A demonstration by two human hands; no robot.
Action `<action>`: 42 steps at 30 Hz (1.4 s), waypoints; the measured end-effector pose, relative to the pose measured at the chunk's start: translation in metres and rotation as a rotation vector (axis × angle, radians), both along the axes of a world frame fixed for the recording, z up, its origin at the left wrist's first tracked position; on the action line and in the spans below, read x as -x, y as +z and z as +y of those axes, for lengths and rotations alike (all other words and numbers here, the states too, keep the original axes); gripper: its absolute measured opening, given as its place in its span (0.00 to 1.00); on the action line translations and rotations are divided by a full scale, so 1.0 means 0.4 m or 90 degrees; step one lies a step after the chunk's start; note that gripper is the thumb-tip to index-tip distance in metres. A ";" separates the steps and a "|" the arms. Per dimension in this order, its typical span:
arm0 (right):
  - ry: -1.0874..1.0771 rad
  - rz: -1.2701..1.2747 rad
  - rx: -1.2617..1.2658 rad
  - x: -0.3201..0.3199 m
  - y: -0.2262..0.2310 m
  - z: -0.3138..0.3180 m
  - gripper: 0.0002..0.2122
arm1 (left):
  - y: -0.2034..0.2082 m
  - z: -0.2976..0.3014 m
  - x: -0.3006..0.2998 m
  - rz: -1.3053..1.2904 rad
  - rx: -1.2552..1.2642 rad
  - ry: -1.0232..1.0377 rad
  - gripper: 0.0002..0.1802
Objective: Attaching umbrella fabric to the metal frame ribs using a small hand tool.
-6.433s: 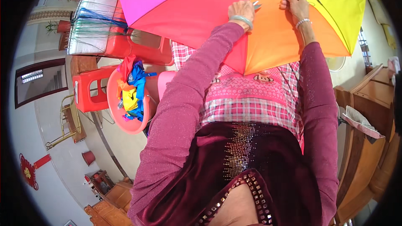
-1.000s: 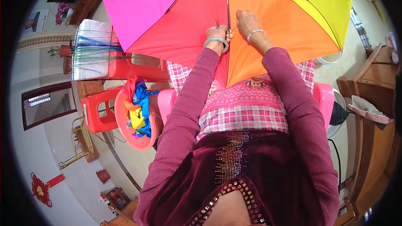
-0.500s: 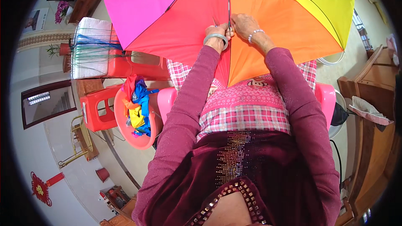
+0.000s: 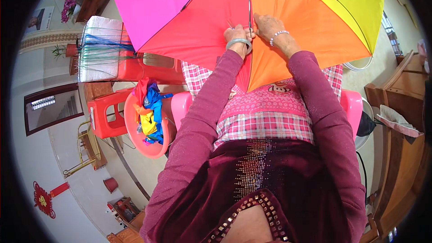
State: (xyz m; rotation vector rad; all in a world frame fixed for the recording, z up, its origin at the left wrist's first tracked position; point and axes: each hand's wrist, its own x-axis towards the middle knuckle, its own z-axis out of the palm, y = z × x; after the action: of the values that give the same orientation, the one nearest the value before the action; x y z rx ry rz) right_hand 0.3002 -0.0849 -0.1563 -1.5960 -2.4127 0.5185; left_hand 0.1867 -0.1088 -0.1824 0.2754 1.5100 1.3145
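Note:
An opened rainbow umbrella (image 4: 292, 13) with magenta, red, orange and yellow panels lies over my lap. My left hand (image 4: 237, 33), with a pale bangle at the wrist, pinches the red-orange seam along a dark rib (image 4: 249, 0); something thin and metallic shows at its fingers. My right hand (image 4: 265, 23), wearing a bead bracelet, presses on the same seam just beside it. Both hands touch the fabric and nearly meet. A pink checked apron (image 4: 265, 117) covers my lap below the umbrella.
A pink basin (image 4: 153, 146) holding bright folded cloth pieces (image 4: 148, 108) rests on a red plastic stool (image 4: 105, 117) to my left. Behind it a white block wound with blue and green threads (image 4: 101, 47) stands. Wooden furniture (image 4: 405, 121) lines the right.
The umbrella has been turned and shifted since the earliest frame, and both hands have moved along it to the red-orange seam. Over the last second my right hand closed in on my left.

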 end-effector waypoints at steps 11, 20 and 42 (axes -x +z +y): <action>0.012 -0.007 0.065 -0.033 0.015 0.001 0.14 | 0.017 -0.001 0.006 -0.102 -0.022 -0.033 0.07; -0.001 0.010 0.069 -0.052 0.021 -0.003 0.13 | 0.008 0.012 0.000 -0.072 -0.005 -0.108 0.07; -0.003 0.234 0.039 0.000 -0.071 0.055 0.07 | 0.023 -0.001 0.038 -0.031 -0.010 -0.158 0.06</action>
State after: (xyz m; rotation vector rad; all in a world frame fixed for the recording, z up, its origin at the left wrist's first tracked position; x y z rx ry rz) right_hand 0.3001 -0.0630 -0.1846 -1.3843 -2.1362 0.8132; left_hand 0.1715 -0.1094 -0.1733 0.4249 1.3771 1.1280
